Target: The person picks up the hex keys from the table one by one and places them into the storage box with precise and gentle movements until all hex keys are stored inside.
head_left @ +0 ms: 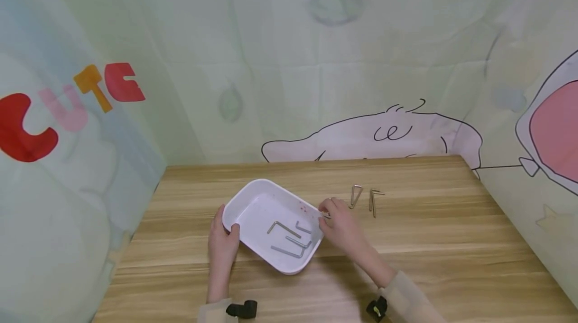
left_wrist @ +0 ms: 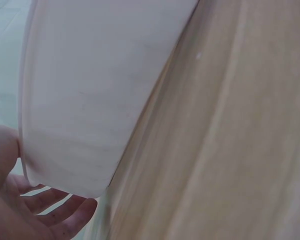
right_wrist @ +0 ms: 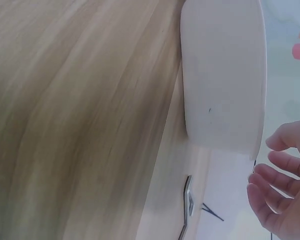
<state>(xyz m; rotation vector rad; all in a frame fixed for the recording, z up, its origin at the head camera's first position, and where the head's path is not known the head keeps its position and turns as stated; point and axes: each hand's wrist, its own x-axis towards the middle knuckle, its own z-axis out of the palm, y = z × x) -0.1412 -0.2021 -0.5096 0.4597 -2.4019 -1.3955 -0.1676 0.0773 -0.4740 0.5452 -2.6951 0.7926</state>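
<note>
A white plastic tray (head_left: pixel 253 202) with rounded corners sits on the table in front of me. My left hand (head_left: pixel 224 240) grips its left corner, the thumb over the rim and the fingers along the outer wall; the left wrist view shows these fingers curving past the tray's end. Several L-shaped hex keys (head_left: pixel 287 229) lie on the tray's floor toward its near right end. At the right rim, my right hand (head_left: pixel 340 225) has curled fingers and pinches a small metal hex key (head_left: pixel 326 215), mostly hidden by the fingers.
Beyond my right hand, more hex keys (head_left: pixel 373 202) lie on the wooden table (head_left: pixel 429 243), with another group (head_left: pixel 355 196) just left of them. A printed curtain (head_left: pixel 289 62) hangs behind the table's back edge and along both sides.
</note>
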